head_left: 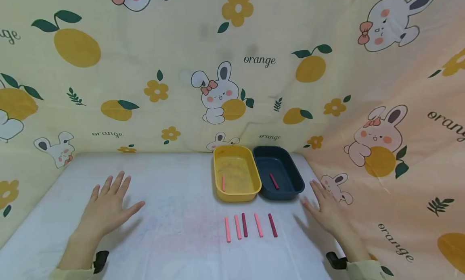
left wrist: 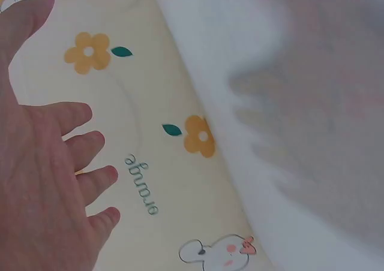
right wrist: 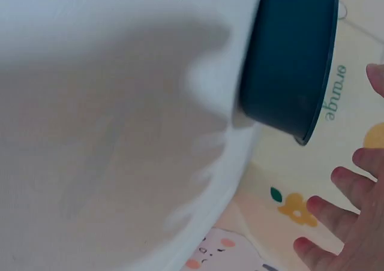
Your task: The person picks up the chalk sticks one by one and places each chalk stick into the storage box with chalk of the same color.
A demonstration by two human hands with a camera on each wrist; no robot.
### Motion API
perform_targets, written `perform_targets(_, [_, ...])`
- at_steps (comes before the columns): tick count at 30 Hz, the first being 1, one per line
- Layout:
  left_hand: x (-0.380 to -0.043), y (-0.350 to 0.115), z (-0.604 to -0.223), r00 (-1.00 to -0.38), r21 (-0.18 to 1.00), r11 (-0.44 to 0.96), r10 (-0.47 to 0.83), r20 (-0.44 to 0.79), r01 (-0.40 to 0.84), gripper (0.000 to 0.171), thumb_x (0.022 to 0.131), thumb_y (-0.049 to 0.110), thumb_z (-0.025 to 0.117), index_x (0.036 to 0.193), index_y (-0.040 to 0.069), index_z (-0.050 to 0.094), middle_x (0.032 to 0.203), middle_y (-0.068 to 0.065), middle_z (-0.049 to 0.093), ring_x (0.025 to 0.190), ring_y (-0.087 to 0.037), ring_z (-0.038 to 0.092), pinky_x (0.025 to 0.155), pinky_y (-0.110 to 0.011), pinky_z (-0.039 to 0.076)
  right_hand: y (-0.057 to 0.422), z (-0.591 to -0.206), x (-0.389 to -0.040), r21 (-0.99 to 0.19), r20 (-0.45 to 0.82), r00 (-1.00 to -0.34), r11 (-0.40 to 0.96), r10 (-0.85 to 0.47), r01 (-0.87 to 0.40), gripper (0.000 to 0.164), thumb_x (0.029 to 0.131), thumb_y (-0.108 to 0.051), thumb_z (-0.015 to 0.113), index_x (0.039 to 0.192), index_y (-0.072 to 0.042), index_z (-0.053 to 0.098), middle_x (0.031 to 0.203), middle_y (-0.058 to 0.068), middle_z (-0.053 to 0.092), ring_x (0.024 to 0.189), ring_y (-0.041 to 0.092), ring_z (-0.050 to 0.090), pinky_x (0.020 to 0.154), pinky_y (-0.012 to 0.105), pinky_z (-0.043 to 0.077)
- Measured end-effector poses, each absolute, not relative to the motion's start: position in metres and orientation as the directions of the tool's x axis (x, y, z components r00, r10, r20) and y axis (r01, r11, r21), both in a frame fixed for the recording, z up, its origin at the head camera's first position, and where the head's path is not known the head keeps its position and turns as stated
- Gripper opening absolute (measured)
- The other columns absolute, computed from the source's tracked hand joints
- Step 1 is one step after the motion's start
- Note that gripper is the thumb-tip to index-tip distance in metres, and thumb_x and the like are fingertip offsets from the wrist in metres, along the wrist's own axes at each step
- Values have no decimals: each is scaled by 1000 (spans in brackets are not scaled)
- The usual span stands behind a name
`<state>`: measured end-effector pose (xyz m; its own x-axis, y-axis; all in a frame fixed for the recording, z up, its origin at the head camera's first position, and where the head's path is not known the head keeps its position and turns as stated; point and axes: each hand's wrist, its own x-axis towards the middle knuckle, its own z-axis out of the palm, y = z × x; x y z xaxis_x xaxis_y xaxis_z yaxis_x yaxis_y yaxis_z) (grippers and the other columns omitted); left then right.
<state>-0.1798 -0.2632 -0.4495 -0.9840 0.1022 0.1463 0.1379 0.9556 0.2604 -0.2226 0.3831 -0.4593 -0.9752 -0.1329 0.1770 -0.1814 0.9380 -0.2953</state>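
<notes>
My left hand (head_left: 107, 211) is held over the left part of the white table, fingers spread and nothing in it. On the other side my right hand (head_left: 327, 211) hovers near the table's right edge, also spread and holding nothing, just right of the dark blue bin (head_left: 283, 195). A yellow bin (head_left: 237, 197) stands against the blue one. One pink stick (head_left: 223, 183) lies in the yellow bin, one dark red stick (head_left: 274, 181) in the blue. In front of the bins is a loose row of pink sticks (head_left: 227, 229) and dark red sticks (head_left: 273, 225).
A cloth (head_left: 174, 70) printed with rabbits, oranges and flowers hangs behind the table (head_left: 163, 191) and along its right side. Dark bands (head_left: 101, 260) sit on both wrists below the sleeves. Faint pinkish smudges mark the tabletop.
</notes>
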Motion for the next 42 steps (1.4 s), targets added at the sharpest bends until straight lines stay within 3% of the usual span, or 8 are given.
perform_targets(9, [-194, -232, -440, -964, 265, 941, 154, 216, 210, 95, 97, 57, 64, 158, -9, 32, 165, -31, 28, 150, -54, 23, 119, -74, 12, 368, -466, -216, -314, 396, -904, 902, -158, -295, 72, 95, -27, 76, 154, 0, 42, 153, 28, 46, 138, 51, 44, 110, 75, 34])
perform_targets(13, [-201, -216, -438, -950, 263, 933, 176, 257, 244, 88, 96, 47, 68, 156, -9, 36, 163, -30, 32, 150, -52, 27, 120, -72, 15, 358, -472, -211, -336, 467, -870, 879, -155, -337, 67, 91, -17, 80, 148, 1, 50, 143, 25, 53, 119, 42, 57, 95, 64, 51])
perform_targets(17, [-209, -200, -439, -938, 274, 921, 198, 285, 277, 82, 97, 41, 69, 154, -10, 39, 162, -29, 34, 150, -50, 29, 121, -70, 18, 348, -479, -204, -371, 490, -859, 855, -151, -362, 64, 89, -10, 81, 145, 0, 53, 133, 20, 57, 106, 31, 60, 81, 49, 56])
perform_targets(21, [-217, -184, -440, -926, 280, 910, 214, 313, 305, 78, 97, 37, 70, 154, -9, 40, 162, -29, 37, 149, -49, 32, 121, -69, 21, 340, -483, -199, -406, 472, -869, 838, -149, -365, 63, 89, -8, 81, 145, -1, 54, 126, 16, 58, 101, 27, 61, 78, 40, 59])
perform_targets(27, [-230, -158, -442, -905, 278, 896, 238, 353, 345, 76, 97, 36, 71, 152, -9, 43, 159, -28, 42, 147, -48, 37, 121, -67, 25, 326, -485, -196, -469, 449, -879, 794, -163, -387, 59, 90, -7, 80, 143, 0, 55, 121, 16, 61, 98, 28, 62, 75, 38, 60])
perform_targets(35, [-237, -124, -447, -905, 296, 884, 257, 338, 362, 80, 97, 41, 70, 154, -8, 42, 159, -26, 43, 147, -46, 38, 121, -65, 28, 310, -488, -196, -570, 269, -950, 769, -160, -290, 58, 93, -15, 79, 145, -6, 55, 116, 14, 60, 93, 19, 59, 77, 33, 58])
perform_targets(42, [-242, -95, -453, -929, 339, 881, 238, 284, 330, 85, 98, 46, 69, 158, -4, 36, 164, -22, 37, 152, -42, 33, 124, -62, 25, 298, -485, -199, -602, 120, -977, 769, -179, -215, 56, 95, -17, 78, 145, -7, 56, 124, 13, 59, 92, 18, 57, 75, 24, 56])
